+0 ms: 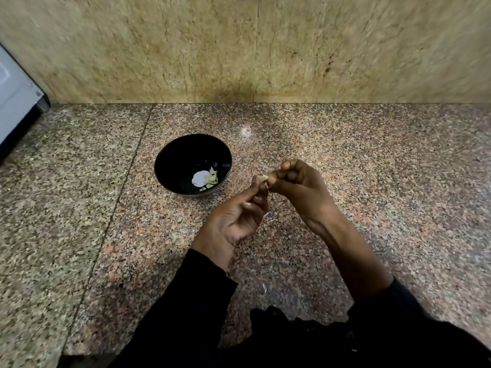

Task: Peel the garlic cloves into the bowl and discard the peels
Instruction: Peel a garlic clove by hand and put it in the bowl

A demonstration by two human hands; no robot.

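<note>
Granite counter (372, 160) fills the view, beige stone wall (186, 49) behind it, corner of a white appliance (16, 96) at far left. Black bowl (170, 160) sits on the counter left of centre, a few peeled garlic cloves (211, 177) at its bottom. Both hands are raised over the counter just right of the bowl, black sleeves on both arms. Left hand (233, 216) and right hand (300, 187) meet at one garlic clove (261, 178): fingertips of both pinch it, remaining fingers curled. A small peel scrap (264, 287) lies on the counter near the front edge, between the forearms.
</note>
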